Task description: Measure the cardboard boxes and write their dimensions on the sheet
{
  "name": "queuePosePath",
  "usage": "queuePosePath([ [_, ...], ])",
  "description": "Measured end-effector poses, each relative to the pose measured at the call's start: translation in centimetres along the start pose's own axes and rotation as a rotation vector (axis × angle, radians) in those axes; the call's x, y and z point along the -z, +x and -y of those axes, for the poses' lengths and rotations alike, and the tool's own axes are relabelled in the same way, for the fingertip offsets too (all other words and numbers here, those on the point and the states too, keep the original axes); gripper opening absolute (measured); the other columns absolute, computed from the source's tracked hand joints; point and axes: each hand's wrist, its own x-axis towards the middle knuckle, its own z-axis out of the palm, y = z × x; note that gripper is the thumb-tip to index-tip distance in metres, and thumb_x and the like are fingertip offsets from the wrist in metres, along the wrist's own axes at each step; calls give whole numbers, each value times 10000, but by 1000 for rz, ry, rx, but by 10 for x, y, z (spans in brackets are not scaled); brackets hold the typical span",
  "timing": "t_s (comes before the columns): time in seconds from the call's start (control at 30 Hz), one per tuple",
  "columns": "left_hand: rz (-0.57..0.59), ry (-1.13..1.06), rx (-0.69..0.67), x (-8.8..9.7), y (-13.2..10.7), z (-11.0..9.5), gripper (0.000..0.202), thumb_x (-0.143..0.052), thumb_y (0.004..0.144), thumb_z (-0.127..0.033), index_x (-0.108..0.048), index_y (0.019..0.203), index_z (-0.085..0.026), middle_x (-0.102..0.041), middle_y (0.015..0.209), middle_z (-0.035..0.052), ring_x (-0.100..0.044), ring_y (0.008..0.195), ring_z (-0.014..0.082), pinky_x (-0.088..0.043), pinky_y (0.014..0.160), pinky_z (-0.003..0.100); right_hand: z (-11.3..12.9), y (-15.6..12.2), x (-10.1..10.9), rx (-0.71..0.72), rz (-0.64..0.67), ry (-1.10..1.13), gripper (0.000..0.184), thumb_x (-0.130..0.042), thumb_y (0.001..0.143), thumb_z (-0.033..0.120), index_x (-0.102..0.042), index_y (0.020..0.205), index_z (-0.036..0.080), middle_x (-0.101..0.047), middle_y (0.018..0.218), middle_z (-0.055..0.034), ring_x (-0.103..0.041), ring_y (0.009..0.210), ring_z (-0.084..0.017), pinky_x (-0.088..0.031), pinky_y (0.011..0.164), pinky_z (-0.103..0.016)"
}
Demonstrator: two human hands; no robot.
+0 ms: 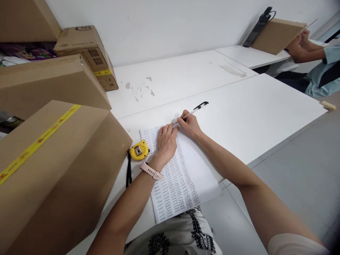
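Observation:
My right hand [190, 124] is closed around a pen [195, 109] with a clear barrel and a black cap on its upper end. The pen slants, its tip down at the upper part of a paper sheet [170, 191] covered in columns of handwriting. My left hand [168, 140] lies flat on the sheet, fingers stretched toward the pen tip, with a pink band on the wrist. Just left of it, a yellow tape measure [139, 150] with a black strap rests on the table. My left fingers and the right hand hide the exact writing spot.
Cardboard boxes [66, 141] with yellow tape crowd the left side. The white table [239, 117] stretches to the right, its front edge near my right forearm. At the far right a person's hands [300, 44] are by a cardboard box [276, 35], beside a dark bottle [257, 28].

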Motion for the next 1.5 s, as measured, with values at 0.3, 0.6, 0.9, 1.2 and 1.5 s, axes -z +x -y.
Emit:
queuePosePath([
  [0.3, -10, 7, -7, -1, 0, 0, 475, -345, 960, -33, -610, 1342, -131, -570, 1462, 112, -485, 1325, 280, -372, 1134, 443, -3, 1, -1, 2, -1, -1, 183, -573, 751, 203, -418, 659, 230, -397, 549, 68, -379, 542, -113, -296, 544, -287],
  [0.6, -9, 3, -1, 0, 0, -1, 493, -337, 947, -15, -609, 1340, -131, -573, 1457, 116, -490, 1323, 280, -368, 1135, 442, -6, 3, -1, 13, -6, 2, 177, -572, 746, 201, -418, 663, 230, -401, 550, 68, -375, 540, -112, -296, 537, -287],
  [0.9, -13, 2, -10, -2, 0, 0, 495, -354, 937, -9, -604, 1346, -136, -573, 1453, 125, -492, 1321, 282, -378, 1126, 452, -6, 3, 0, 26, -10, -35, 170, -565, 750, 215, -418, 667, 231, -409, 546, 65, -378, 541, -113, -301, 544, -290],
  [1.2, -8, 5, -5, 0, 0, -1, 494, -343, 944, -12, -608, 1344, -130, -582, 1445, 128, -496, 1320, 283, -385, 1122, 450, -5, 3, 1, 11, -30, -21, 175, -568, 749, 213, -414, 667, 232, -403, 556, 61, -369, 552, -116, -300, 548, -292],
  [1.5, 3, 5, -5, 0, 0, -1, 502, -352, 937, -7, -597, 1356, -137, -574, 1452, 131, -490, 1328, 279, -379, 1129, 454, -5, 3, 1, 12, -18, -44, 169, -561, 754, 215, -412, 678, 234, -403, 549, 63, -374, 543, -116, -305, 543, -289],
])
